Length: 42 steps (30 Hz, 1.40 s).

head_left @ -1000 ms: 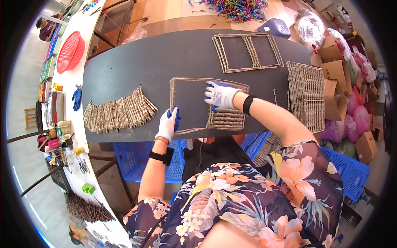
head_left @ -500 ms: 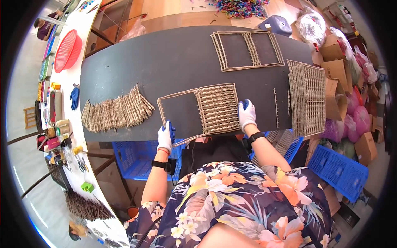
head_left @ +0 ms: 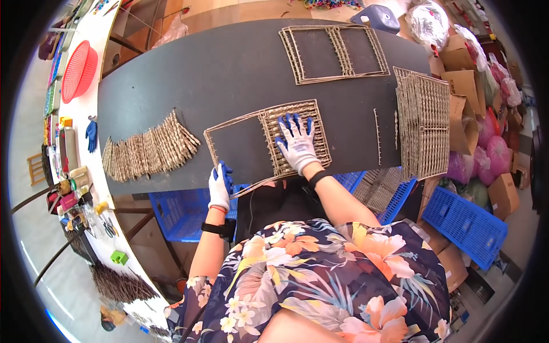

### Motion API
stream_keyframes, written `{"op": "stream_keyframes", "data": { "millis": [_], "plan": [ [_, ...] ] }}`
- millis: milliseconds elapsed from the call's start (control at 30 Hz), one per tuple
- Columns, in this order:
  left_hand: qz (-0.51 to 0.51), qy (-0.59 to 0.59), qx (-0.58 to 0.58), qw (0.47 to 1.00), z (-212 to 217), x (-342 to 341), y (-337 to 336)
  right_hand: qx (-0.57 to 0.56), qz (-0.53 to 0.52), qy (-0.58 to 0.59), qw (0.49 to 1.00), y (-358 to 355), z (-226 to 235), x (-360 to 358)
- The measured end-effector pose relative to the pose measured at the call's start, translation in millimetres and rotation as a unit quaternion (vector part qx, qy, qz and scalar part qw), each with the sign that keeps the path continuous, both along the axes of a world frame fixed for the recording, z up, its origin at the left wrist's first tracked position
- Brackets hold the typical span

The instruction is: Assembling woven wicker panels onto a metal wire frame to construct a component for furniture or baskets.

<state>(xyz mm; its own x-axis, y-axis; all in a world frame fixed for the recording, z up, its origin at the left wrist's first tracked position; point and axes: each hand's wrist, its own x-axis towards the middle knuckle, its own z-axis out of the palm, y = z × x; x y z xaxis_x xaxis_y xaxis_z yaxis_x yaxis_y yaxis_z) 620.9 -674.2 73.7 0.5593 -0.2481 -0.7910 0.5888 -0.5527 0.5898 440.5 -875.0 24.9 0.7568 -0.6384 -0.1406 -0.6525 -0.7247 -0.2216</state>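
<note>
A tan two-section frame (head_left: pixel 234 122) lies at the near edge of the dark table, slightly tilted, its lower left corner jutting past the edge. Twisted tan rods (head_left: pixel 270 128) fill its right section in close rows; the left section is bare. At that lower left corner, my left hand (head_left: pixel 219 187), in a white glove with blue fingers, is closed on the frame. My right hand (head_left: pixel 298 143), gloved the same way, lies flat with fingers spread on the rods and hides some of them. Left of the frame, a row of loose twisted rods (head_left: pixel 151 147) rests on the table.
Another bare tan frame (head_left: pixel 342 51) lies at the far right. Filled frames are stacked (head_left: pixel 423 126) at the right edge, near a thin toothed strip (head_left: pixel 377 137). Blue crates (head_left: pixel 177 214) stand below the table. A red basket (head_left: pixel 79 71) sits on the left-hand white table.
My right hand has moved left from the frame's right edge onto the rods, fingers now spread. My left hand keeps its hold on the corner. The whole view has shifted slightly.
</note>
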Motion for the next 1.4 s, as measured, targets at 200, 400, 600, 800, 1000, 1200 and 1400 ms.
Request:
{"op": "stream_keyframes", "data": {
  "millis": [200,400,600,800,1000,1200,1400],
  "plan": [
    [0.031,-0.011,-0.093,0.995,67,-43,-13,-0.017,-0.038,-0.030,0.999,5,-12,10],
    [-0.102,-0.166,-0.041,0.980,106,-78,-30,0.012,-0.037,0.009,0.999,3,-9,11],
    [-0.033,-0.015,0.058,0.998,144,-98,-51,0.021,-0.049,-0.011,0.999,2,-15,11],
    [-0.041,-0.155,0.045,0.986,118,-73,-30,0.018,-0.040,0.020,0.999,1,-21,14],
    [-0.057,-0.177,0.053,0.981,57,-27,-19,0.020,-0.021,-0.040,0.999,-3,-13,9],
    [-0.038,-0.182,0.041,0.982,47,-27,-13,-0.006,-0.008,-0.164,0.986,-14,-1,16],
    [0.046,-0.164,0.001,0.985,56,-39,-23,0.026,0.038,-0.044,0.998,-8,-15,39]
  ]
}}
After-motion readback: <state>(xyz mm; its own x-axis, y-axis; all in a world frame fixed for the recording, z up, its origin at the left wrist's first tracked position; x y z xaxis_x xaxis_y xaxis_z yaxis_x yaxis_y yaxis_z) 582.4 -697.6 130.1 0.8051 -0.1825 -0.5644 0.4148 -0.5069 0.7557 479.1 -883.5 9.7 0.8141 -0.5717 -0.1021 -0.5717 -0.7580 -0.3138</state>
